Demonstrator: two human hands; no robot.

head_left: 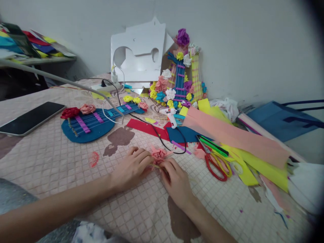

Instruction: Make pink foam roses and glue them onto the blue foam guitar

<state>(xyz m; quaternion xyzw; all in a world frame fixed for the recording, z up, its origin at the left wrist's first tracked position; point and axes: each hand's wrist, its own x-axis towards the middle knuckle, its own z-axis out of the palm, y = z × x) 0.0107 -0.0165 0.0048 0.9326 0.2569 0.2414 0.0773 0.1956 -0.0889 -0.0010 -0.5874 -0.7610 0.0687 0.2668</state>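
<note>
A pink crepe paper flower [159, 154] lies between my two hands, low over the quilted cloth. My left hand [134, 168] is closed at the flower's left side, its fingertips against the petals. My right hand [176, 179] pinches just below the flower on the right. A thin yellowish strip [155, 165] runs between the fingertips of both hands under the petals; its kind is unclear. Fingers partly hide the flower's base. Beyond my left hand lies a blue paper guitar [101, 118] with purple strips, strings and paper flowers.
Red-handled scissors [215, 168], a green cutter [214, 145] and a tape roll [237, 167] lie to the right, by pink paper [235, 136]. A glue gun [172, 118] trails a black cord towards my hands. A phone [31, 118] lies left; decorated guitars [180, 81] lean at the wall.
</note>
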